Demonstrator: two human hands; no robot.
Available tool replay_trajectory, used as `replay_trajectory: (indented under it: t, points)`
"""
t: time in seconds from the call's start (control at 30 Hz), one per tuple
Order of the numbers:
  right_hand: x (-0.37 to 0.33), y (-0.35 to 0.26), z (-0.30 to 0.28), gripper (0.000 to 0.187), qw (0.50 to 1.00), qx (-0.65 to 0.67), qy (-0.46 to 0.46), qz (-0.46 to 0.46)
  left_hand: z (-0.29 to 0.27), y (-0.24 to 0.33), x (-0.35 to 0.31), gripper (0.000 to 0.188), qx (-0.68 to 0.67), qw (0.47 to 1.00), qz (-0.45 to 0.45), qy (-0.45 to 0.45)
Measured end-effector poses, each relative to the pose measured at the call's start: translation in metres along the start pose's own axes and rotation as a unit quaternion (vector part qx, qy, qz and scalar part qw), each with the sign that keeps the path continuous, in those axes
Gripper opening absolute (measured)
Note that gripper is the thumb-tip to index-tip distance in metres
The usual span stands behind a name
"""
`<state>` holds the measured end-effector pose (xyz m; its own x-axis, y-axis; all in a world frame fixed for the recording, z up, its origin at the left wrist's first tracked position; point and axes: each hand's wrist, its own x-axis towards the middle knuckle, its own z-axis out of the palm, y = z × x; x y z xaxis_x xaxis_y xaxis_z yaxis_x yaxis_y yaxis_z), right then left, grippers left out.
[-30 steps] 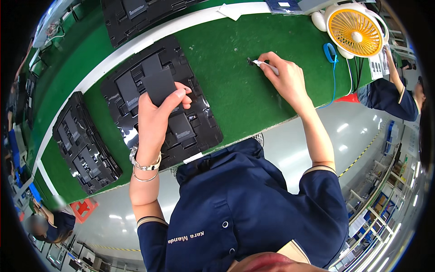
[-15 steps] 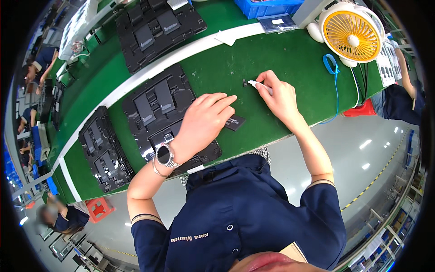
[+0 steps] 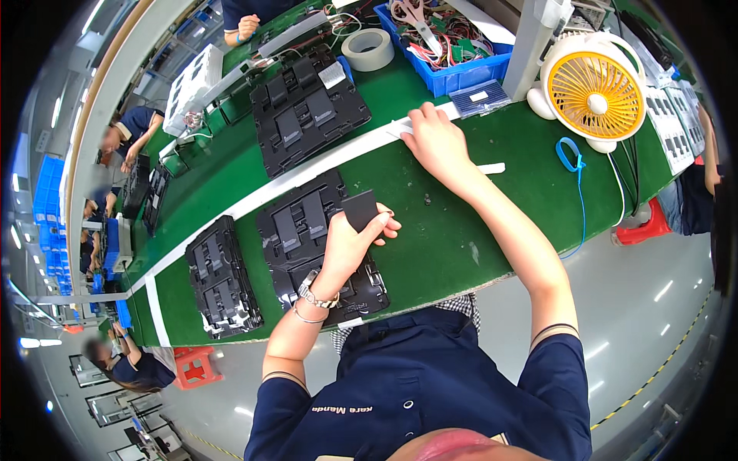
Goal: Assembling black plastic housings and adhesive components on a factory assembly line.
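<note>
One blue bin (image 3: 465, 81), seemingly wire-filled, stands beyond the right fingers (image 3: 416, 120).

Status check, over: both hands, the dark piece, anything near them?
Left hand gripping dark flat piece by black tray. Right hand at white paper slip, grip unclear. White slim item on green mat, beside right forearm.

From afar I can see a yellow-and-white fan (image 3: 596, 96) at upper right, a blue bin (image 3: 473, 77) and a tape roll (image 3: 372, 63) near top centre, a red stool (image 3: 198, 361) at lower left
</note>
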<state>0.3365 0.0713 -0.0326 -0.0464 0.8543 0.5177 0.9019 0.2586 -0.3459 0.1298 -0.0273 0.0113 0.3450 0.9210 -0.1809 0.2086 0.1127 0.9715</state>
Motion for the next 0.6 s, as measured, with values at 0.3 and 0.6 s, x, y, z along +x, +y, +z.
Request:
replay_trajectory:
  t: [0.3,0.6]
  points:
    - [0.015,-0.006,0.022,0.009,0.992,0.078,0.083,-0.051,-0.009,-0.003,0.000,0.017,-0.066,0.997,-0.020,0.033]
    - [-0.018,-0.068,-0.016,0.024,0.900,0.431,-0.043,-0.051,-0.020,-0.003,0.001,0.016,-0.125,0.989,-0.009,0.084]
